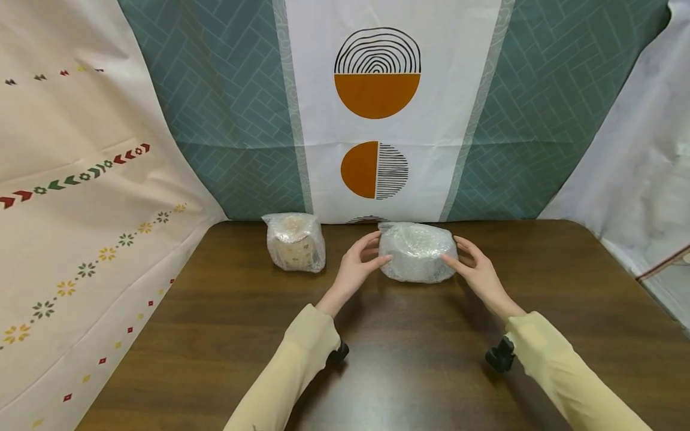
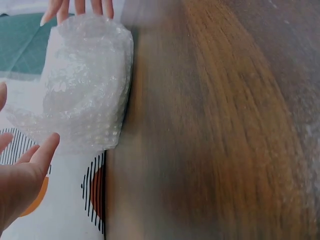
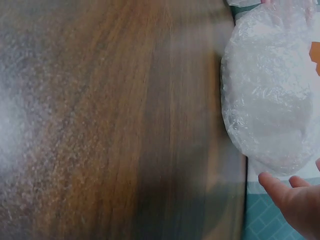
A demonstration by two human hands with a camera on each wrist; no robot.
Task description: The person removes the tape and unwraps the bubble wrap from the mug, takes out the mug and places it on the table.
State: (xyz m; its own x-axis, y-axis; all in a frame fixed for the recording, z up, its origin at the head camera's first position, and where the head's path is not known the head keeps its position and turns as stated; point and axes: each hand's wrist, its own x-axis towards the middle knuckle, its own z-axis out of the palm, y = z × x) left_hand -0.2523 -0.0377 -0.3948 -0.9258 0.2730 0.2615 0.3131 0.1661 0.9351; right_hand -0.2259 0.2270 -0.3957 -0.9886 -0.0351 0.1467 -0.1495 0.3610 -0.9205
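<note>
A wide, rounded bundle of clear bubble wrap with something pale inside (image 1: 417, 251) lies squarely between the person's two hands, near the far edge of a dark brown wood-grain counter (image 1: 420, 347). Its long axis runs sideways, from one hand to the other, so the left hand (image 1: 356, 266) stands at its left end and the right hand (image 1: 480, 275) at its right end, neither plainly nearer. On both hands the fingers are spread apart from the thumb and lightly bent, framing the ends rather than clamped on anything; the thumbs reach toward the front, though whether they press the wrap cannot be told. Beyond the left hand, well apart from the bundle, a smaller upright bubble-wrapped package with a patterned cream object inside (image 1: 295, 248) stands on the same counter. Behind the counter hangs a teal-and-white curtain with orange and black-lined circles (image 1: 232, 108); cream cloth with small coloured motifs (image 1: 81, 227) covers the left side, and plain whitish cloth (image 1: 641, 137) the right.
</note>
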